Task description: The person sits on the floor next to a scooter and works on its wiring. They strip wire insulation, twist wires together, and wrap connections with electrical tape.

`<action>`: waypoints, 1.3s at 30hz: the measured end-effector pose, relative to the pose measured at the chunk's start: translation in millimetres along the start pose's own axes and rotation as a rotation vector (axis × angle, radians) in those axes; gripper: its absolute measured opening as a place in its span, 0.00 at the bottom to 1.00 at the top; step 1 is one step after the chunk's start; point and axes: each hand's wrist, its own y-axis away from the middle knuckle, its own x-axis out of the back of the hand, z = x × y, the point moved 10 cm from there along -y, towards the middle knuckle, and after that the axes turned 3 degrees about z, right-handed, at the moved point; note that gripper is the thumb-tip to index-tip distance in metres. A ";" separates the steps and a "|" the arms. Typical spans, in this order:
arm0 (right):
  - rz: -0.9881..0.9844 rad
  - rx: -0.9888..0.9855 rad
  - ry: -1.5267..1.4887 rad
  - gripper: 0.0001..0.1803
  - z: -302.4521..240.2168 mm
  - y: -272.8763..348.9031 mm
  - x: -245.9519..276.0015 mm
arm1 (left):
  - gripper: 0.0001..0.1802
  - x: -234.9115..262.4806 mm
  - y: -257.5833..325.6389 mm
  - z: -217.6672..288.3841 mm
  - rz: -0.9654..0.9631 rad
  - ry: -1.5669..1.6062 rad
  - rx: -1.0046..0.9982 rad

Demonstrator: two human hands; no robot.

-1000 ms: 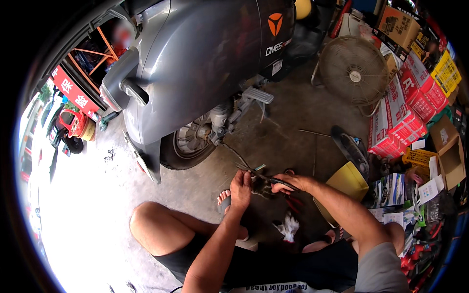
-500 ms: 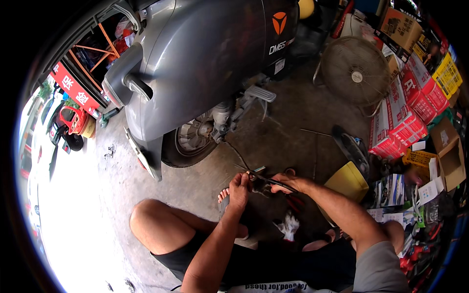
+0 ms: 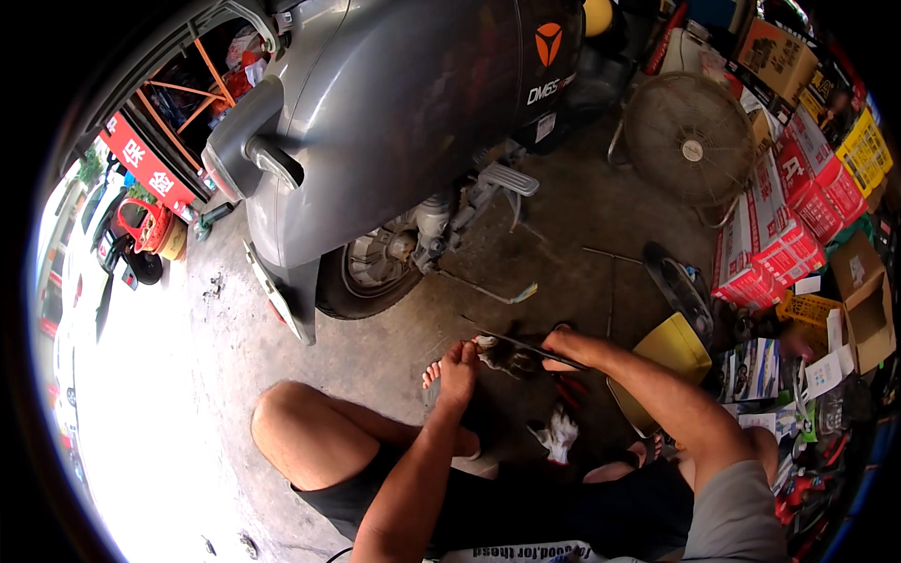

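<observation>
The long dark strip [image 3: 514, 339] is up over the middle of the floor [image 3: 572, 220], well in from the floor's right edge, where red and white boxes [image 3: 774, 239] stand. The right hand [image 3: 569, 347] is curled round it. The left hand [image 3: 458, 370] has its fingers pinched together near the strip's tip; I cannot tell if they hold anything. The work looks only part done: the wire [image 3: 481, 289] by the wheel [image 3: 374, 263] has a free end, touched by neither hand and joined to nothing I can see, so that end seems left to deal with. The wheel is on. I count two hands, one strip, one wire, one wheel, one grey scooter [image 3: 404, 131], one round fan [image 3: 692, 150], one yellow bin [image 3: 683, 345] and one red-handled tool [image 3: 570, 390]. The boxes overlap, so I cannot count them.
</observation>
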 end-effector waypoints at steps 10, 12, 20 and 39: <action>-0.015 -0.307 -0.143 0.12 83.3 36.8 -33.0 | 0.13 -49.9 7.0 -80.4 -0.257 -0.626 -0.132; -0.004 -0.348 -0.165 0.12 81.6 43.6 -26.4 | 0.13 -56.3 5.6 -83.8 -0.267 -0.695 -0.165; 0.242 -0.410 -0.206 0.14 95.6 52.9 -10.5 | 0.14 -44.0 6.5 73.3 0.252 -0.350 -0.499; 0.915 -0.349 -0.583 0.18 -5.6 0.6 -54.6 | 0.08 -59.9 -2.4 155.0 0.156 -0.389 -0.560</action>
